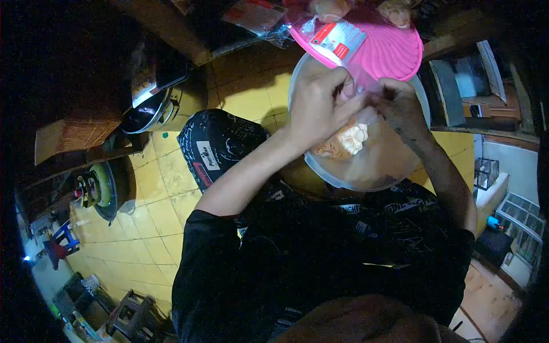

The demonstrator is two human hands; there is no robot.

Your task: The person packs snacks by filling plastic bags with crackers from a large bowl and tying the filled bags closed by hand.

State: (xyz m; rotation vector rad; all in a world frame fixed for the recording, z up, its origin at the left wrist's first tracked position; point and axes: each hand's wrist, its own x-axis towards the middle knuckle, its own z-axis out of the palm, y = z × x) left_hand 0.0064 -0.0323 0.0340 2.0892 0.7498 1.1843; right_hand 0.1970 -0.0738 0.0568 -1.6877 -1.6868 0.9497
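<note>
My left hand [318,102] and my right hand [401,110] are close together over a large translucent tub [394,163] on my lap. The fingers of both hands are closed in a pinch on thin clear plastic [373,100], which looks like the top of a plastic bag. Below them, in the tub, lie pale cream and brown pieces of food [353,139]; whether they are inside the plastic cannot be told. Just beyond my fingertips is a pink ribbed plastic tray [394,56]. A white and red printed packet [341,41] lies on it.
Rounded pale brown items [396,12] are at the tray's far side. To the left stand a metal pot [150,117] and a cardboard piece [54,140]. A green gas cylinder [102,186] is farther left. Yellow tiles [143,228] cover the floor; wooden shelving [486,123] is at right.
</note>
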